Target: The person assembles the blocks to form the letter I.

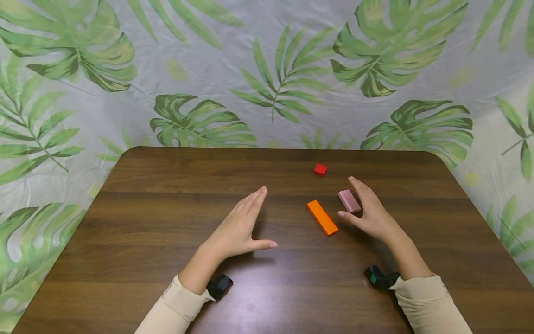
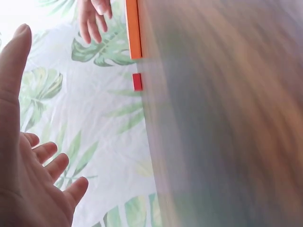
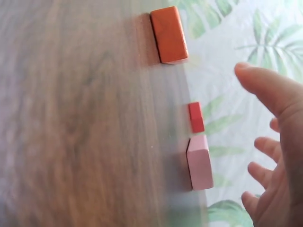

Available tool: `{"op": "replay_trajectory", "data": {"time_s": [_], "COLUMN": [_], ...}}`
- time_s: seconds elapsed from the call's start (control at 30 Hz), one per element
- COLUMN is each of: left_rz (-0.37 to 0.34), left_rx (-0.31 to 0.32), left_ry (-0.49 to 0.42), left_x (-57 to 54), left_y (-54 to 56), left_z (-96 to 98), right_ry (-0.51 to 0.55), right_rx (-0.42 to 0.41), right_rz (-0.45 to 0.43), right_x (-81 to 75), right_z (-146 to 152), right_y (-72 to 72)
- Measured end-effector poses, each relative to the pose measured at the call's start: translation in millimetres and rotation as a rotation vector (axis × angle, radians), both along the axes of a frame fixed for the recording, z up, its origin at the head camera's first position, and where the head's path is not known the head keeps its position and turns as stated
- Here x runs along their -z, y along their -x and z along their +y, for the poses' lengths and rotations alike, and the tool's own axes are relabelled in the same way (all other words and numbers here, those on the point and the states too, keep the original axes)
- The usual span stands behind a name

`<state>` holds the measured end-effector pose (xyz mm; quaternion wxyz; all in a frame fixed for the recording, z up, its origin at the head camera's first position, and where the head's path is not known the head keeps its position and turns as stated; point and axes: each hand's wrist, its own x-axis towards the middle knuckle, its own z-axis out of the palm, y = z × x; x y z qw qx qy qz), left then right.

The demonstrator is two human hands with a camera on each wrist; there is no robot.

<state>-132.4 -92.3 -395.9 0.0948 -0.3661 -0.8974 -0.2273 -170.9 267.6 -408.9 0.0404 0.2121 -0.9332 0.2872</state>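
Three blocks lie apart on the table: a long orange block (image 1: 322,218), a shorter pink block (image 1: 349,201) and a small red block (image 1: 320,170) farther back. My right hand (image 1: 373,214) hovers just right of the pink block, thumb spread from the fingers, holding nothing. To the left of the orange block my left hand (image 1: 235,232) is held above the table, its fingers extended and thumb apart, also with nothing in it. In the right wrist view the orange block (image 3: 169,35), red block (image 3: 196,117) and pink block (image 3: 200,163) all show beyond the thumb.
A dark brown wooden table (image 1: 167,222) with rounded far corners spreads under both hands. Behind it hangs a pale cloth (image 1: 283,130) printed with green leaves. Black wrist straps (image 1: 219,286) sit by the cuffs of beige sleeves.
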Motion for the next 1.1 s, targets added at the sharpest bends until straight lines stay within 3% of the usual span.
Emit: {"op": "replay_trajectory", "data": {"time_s": [0.17, 0.6, 1.1], "left_rz": [-0.029, -0.089, -0.295], "left_rx": [-0.003, 0.022, -0.013], "left_ry": [0.002, -0.045, -0.14], "left_x": [3.1, 14.7, 34.1], "left_y": [2.0, 9.2, 16.9], "left_z": [7.9, 34.1, 69.0], "right_ry": [0.021, 0.069, 0.078], "right_rx": [0.036, 0.056, 0.059], "right_rz": [-0.067, -0.108, -0.107], "right_x": [6.4, 15.8, 20.9], "right_z": [4.4, 7.9, 8.5], "right_y": [1.7, 3.8, 3.9]}}
